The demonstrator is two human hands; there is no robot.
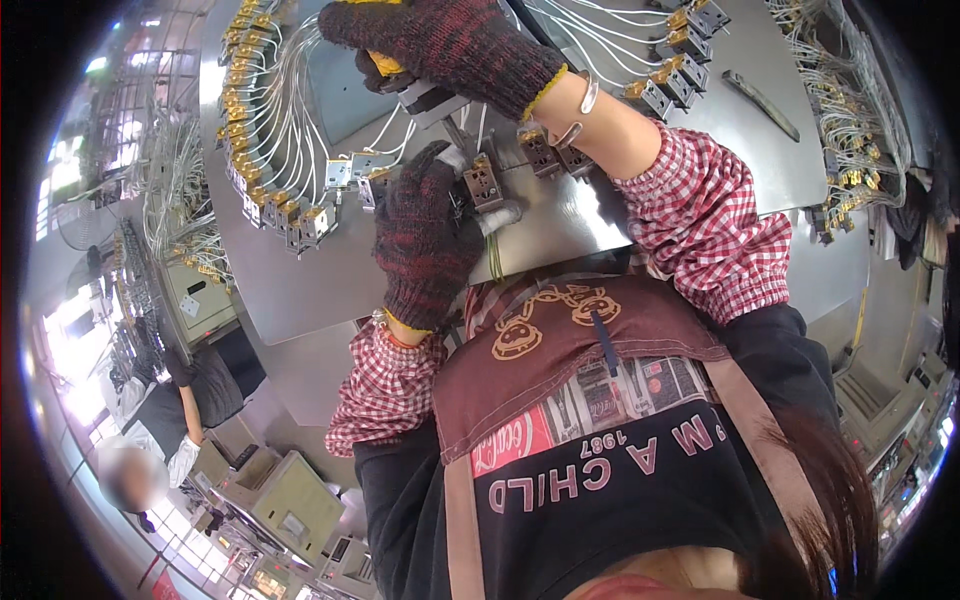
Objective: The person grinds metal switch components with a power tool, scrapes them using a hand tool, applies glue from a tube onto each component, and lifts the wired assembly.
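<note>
My left hand (428,235), in a dark red-and-black knit glove with white tape at its fingertips, is closed around a small metal socket block (483,184) with slots in its face. My right hand (455,48), gloved alike, grips a yellow-and-black handheld power tool (432,102), mostly hidden by the glove at the top edge. The tool's lower end points down toward the socket block; whether they touch cannot be made out. Beside the right wrist lie more loose socket blocks (540,153) on the metal table (300,300).
A curved row of wired socket blocks (242,165) lines the table's left side. More wired blocks (682,75) stand at the upper right, near a flat metal bar (762,104). Bundles of white wires (845,110) hang at the far right. Another person (150,460) is at the left.
</note>
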